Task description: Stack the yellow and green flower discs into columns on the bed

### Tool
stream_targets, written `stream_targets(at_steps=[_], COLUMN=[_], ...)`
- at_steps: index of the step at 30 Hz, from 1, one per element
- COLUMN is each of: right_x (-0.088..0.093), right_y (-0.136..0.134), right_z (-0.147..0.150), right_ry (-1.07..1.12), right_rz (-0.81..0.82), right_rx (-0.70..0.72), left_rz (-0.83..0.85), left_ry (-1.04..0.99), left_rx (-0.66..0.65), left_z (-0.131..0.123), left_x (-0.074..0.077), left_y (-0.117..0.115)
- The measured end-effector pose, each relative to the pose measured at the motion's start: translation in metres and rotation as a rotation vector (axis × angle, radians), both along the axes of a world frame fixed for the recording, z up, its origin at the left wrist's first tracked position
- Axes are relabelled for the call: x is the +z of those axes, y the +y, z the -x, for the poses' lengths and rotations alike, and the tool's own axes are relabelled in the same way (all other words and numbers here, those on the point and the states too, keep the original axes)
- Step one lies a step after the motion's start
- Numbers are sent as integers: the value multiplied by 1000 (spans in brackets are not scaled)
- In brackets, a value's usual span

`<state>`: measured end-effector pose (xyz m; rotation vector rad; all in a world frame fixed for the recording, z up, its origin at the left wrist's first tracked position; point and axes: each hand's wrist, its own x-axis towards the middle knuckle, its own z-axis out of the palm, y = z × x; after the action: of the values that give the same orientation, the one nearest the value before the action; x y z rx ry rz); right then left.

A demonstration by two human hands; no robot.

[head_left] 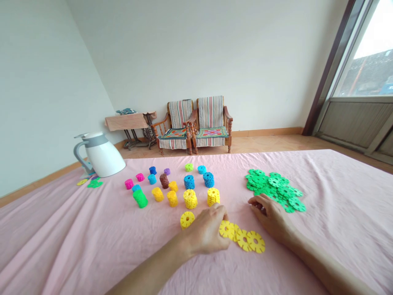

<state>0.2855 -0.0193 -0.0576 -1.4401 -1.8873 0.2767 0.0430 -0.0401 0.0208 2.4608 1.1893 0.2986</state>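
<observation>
My left hand (208,230) is low over the table, its fingers and thumb closed at the edge of a yellow notched disc (226,229). Further yellow discs (255,241) overlap in a row to its right, lying flat. Behind the left wrist a yellow stack (187,219) is partly hidden. Just beyond the fingertips stands another yellow stack (213,196). My right hand (272,215) rests on the cloth, fingers loosely bent, thumb apart, and nothing visible in it. It is beside the near left edge of a loose pile of green discs (278,189).
Several sorted stacks stand left of centre, among them a green stack (140,198), a brown stack (164,181) and a blue stack (208,179). A white jug (106,157) occupies the far left, with a few loose discs (95,183) near it. Pink cloth (331,229) covers the table.
</observation>
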Motion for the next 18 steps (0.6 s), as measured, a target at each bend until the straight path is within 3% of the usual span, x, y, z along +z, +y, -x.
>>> stream_targets(at_steps=[5, 8, 12, 18], right_x=[-5, -6, -6, -2], right_y=[2, 3, 3, 0], right_z=[-1, -2, -2, 0], right_ry=[0, -14, -23, -35], right_rz=[-5, 6, 9, -8], right_rx=[-22, -25, -14, -23], left_rz=[-60, -78, -53, -55], left_ry=[-64, -50, 5, 45], left_rx=[142, 243, 282, 273], left_z=[36, 60, 79, 83], left_x=[30, 39, 37, 30], left_y=[-5, -2, 0, -2])
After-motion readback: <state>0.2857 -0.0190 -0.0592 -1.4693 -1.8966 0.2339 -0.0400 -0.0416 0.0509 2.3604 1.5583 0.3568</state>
